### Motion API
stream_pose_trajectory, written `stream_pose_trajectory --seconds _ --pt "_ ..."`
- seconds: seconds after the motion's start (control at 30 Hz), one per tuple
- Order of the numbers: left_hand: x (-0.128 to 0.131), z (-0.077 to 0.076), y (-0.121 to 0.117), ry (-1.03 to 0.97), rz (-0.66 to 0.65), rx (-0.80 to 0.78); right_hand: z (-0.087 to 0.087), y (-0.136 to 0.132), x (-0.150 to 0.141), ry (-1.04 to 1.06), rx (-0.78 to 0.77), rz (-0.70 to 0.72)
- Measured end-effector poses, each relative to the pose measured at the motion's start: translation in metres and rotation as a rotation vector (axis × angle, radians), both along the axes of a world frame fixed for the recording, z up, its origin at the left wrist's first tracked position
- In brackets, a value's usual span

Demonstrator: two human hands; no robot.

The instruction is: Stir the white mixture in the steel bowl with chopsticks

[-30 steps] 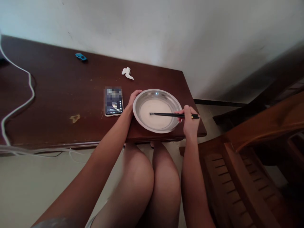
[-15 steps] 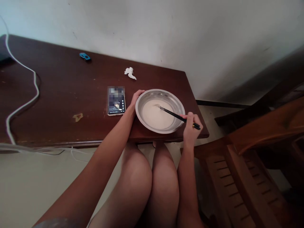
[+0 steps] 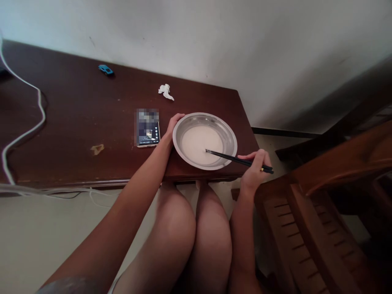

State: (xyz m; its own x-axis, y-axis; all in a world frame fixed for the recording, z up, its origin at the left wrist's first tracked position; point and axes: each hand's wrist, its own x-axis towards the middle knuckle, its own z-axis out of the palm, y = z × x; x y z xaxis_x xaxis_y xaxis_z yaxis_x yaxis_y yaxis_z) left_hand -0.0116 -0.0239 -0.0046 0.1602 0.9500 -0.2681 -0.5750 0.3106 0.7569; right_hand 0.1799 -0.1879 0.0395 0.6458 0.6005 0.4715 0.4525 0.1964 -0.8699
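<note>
Head view: shallow steel bowl (image 3: 228, 134), white batter (image 3: 199, 143).

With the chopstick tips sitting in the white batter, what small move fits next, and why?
Probably sweep the black chopsticks back leftward through the white batter: the right hand holds them outside the round steel bowl, tips near the right edge, while the left hand steadies the rim.

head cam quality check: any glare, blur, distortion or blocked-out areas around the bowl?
Head view: soft, dim light, corners darker at right; wide-angle bend along the table edge. The steel bowl rim shows mild sheen, no blown glare. The phone screen's upper part is pixelated. Left hand at the rim and right hand with chopsticks look sharp.
</note>
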Motion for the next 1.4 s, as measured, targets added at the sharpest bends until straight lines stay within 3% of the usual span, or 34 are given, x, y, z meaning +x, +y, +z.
stream_pose_trajectory --seconds 0.1,0.17,0.23,0.33,0.4,0.47,0.53,0.7,0.77,0.9,1.07,1.13,1.27,1.33,1.4 --pt "0.001 0.003 -0.001 -0.041 -0.041 -0.027 0.0 -0.001 -0.003 -0.079 -0.09 0.199" --pt "0.001 0.005 -0.003 -0.047 -0.053 -0.024 -0.001 0.0 -0.004 -0.157 -0.121 0.248" --pt "0.001 0.006 -0.004 -0.037 -0.047 -0.014 -0.001 -0.001 -0.002 -0.153 -0.087 0.161" --pt "0.001 0.006 -0.005 -0.026 -0.04 0.0 0.001 -0.003 0.001 0.023 -0.012 0.048" --pt "0.001 0.005 -0.004 -0.032 -0.052 -0.004 0.001 -0.002 0.001 0.078 -0.022 0.103" --pt "0.001 0.004 -0.003 -0.041 -0.06 -0.015 -0.001 0.0 0.0 0.004 -0.072 0.198" --pt "0.001 0.004 -0.002 -0.042 -0.056 -0.021 -0.002 0.002 0.0 -0.093 -0.098 0.207" --pt "0.0 0.001 -0.002 -0.029 -0.055 -0.013 -0.001 0.0 0.004 0.031 -0.007 0.002" --pt "0.0 0.0 -0.002 -0.032 -0.057 -0.013 -0.001 0.001 0.004 0.063 -0.024 0.072" --pt "0.0 0.001 -0.002 -0.046 -0.06 -0.019 -0.005 0.004 0.001 -0.114 -0.115 0.243" --pt "0.0 0.006 -0.003 -0.009 -0.046 -0.026 -0.003 0.001 0.007 -0.047 0.009 -0.027" --pt "0.0 0.005 -0.003 -0.016 -0.056 -0.015 -0.002 0.0 0.007 0.029 0.018 0.0" --pt "0.0 0.003 -0.003 -0.029 -0.06 -0.02 -0.004 0.003 0.0 -0.02 -0.113 0.257" --pt "0.0 0.003 -0.003 -0.028 -0.043 -0.018 -0.004 0.003 0.0 -0.084 -0.118 0.243" --pt "0.0 0.003 -0.003 -0.024 -0.04 -0.011 -0.003 0.001 0.003 -0.091 -0.06 0.108"
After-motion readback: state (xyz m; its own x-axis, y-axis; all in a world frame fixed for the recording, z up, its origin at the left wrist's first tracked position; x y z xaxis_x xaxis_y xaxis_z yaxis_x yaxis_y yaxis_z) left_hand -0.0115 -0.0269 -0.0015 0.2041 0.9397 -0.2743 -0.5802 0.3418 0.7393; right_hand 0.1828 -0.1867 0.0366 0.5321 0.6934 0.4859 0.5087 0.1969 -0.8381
